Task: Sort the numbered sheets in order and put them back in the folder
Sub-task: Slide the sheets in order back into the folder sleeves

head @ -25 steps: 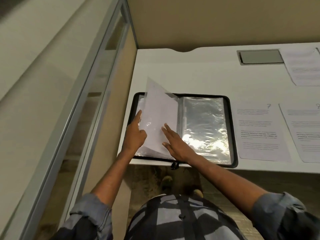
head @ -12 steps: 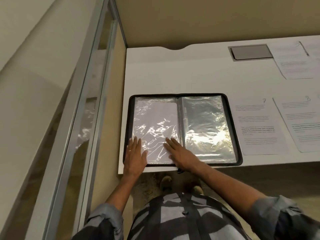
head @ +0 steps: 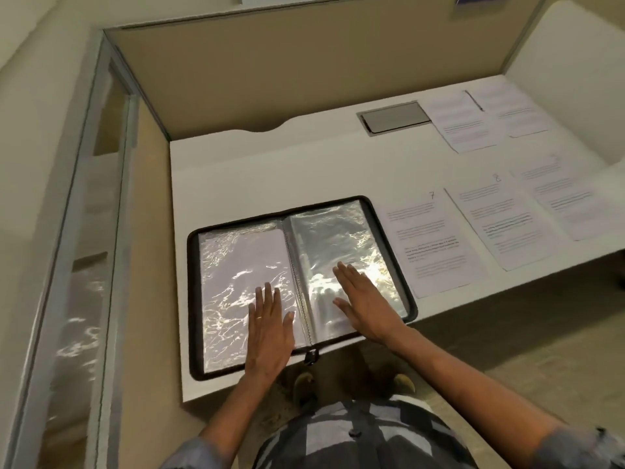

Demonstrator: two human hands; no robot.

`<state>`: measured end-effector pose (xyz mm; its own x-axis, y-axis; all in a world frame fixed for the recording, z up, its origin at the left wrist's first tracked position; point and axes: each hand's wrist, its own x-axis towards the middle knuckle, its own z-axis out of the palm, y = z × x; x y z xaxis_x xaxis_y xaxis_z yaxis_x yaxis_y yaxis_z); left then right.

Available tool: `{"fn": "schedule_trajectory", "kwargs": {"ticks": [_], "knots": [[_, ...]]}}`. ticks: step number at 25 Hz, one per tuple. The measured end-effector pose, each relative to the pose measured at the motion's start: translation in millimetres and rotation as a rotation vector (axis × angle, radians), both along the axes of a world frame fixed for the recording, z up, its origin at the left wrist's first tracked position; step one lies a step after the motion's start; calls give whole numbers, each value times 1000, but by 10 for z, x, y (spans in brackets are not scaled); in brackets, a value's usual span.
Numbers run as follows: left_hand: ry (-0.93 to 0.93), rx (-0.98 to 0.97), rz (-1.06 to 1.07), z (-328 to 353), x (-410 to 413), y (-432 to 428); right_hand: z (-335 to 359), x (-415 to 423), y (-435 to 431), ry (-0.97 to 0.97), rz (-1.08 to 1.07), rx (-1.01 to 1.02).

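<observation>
A black zip folder lies open on the white desk, its clear plastic sleeves showing. The left sleeve holds a white sheet; the right sleeve looks empty. My left hand rests flat on the left sleeve, fingers apart. My right hand lies flat on the right sleeve, also holding nothing. To the right of the folder lie the sheet marked 7, the sheet marked 8 and a further sheet.
Two more printed sheets lie at the back right beside a grey cable hatch. A tan partition closes off the back and a glass panel the left. The folder reaches the desk's front edge.
The raised sleeve has been laid flat on the left side. My right hand has crossed the spine onto the right sleeve, and my left hand has slid rightward toward the spine.
</observation>
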<state>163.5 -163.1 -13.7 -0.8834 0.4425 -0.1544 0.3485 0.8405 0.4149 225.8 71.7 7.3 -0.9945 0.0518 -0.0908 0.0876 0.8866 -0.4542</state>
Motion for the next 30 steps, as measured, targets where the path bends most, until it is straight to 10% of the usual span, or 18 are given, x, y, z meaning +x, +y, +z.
{"fn": "schedule_trajectory", "kwargs": {"ticks": [18, 30], "knots": [[136, 166, -236, 774, 866, 3694, 776, 1523, 2987, -2, -331, 68], [198, 199, -324, 1025, 202, 5375, 1169, 987, 4703, 116, -367, 105]]}}
